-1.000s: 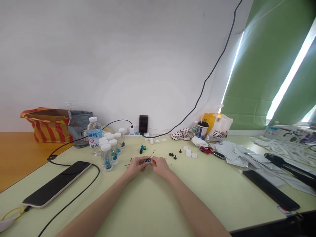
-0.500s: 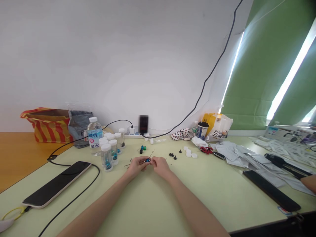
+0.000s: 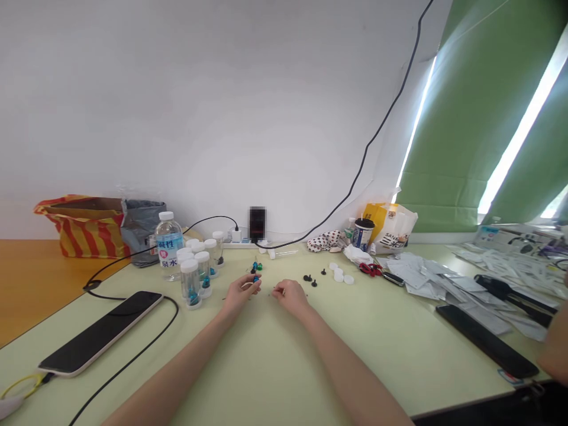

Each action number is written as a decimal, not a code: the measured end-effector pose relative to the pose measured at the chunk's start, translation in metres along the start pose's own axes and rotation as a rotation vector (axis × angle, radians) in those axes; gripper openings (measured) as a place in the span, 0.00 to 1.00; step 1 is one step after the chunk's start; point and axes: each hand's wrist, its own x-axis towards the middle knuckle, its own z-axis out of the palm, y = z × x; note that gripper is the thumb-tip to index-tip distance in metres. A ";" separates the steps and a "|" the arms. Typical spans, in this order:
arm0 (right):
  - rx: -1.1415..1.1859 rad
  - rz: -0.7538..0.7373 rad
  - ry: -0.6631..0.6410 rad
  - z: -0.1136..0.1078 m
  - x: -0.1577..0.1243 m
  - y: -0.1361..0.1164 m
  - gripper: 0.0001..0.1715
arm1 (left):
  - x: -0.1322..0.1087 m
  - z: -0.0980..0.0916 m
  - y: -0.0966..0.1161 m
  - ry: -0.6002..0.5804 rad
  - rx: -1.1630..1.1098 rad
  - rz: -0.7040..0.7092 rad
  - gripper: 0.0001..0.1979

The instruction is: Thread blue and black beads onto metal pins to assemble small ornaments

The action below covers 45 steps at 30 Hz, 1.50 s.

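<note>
Between the fingertips of my left hand [image 3: 239, 293] is a small shiny blue ball [image 3: 256, 278] with a thin dark stem rising from it. My right hand [image 3: 289, 296] is apart from it, to the right, with its fingers pinched together low over the table; what is in the pinch, if anything, is too small to make out. Just beyond my left hand lies a little group of blue and green shiny balls, with a green ball [image 3: 260, 267] at its right. Tiny dark bits lie on the table around my hands.
Clear tubes [image 3: 189, 283] with white caps and a water bottle [image 3: 169, 248] stand at the left, near a large phone [image 3: 102, 332] and black cable. To the right are black pieces [image 3: 314, 283], white caps [image 3: 348, 279], red-handled scissors [image 3: 370, 270], and white packets [image 3: 421, 277]. Another person's arm [image 3: 554, 343] shows at the right edge.
My hands have come apart. The left has moved slightly left with the blue ball, whose stem now points up; the right stays pinched near the same place. The other person's arm reaches further in.
</note>
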 end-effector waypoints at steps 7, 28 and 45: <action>0.048 -0.082 -0.110 0.004 -0.004 -0.003 0.04 | 0.003 0.000 -0.004 0.009 -0.065 -0.015 0.10; 0.038 0.148 0.097 -0.021 0.013 0.035 0.08 | 0.003 -0.001 -0.005 -0.002 -0.060 -0.086 0.11; -0.027 0.319 -0.051 -0.028 0.014 0.074 0.11 | 0.003 0.000 -0.005 -0.007 -0.057 -0.093 0.11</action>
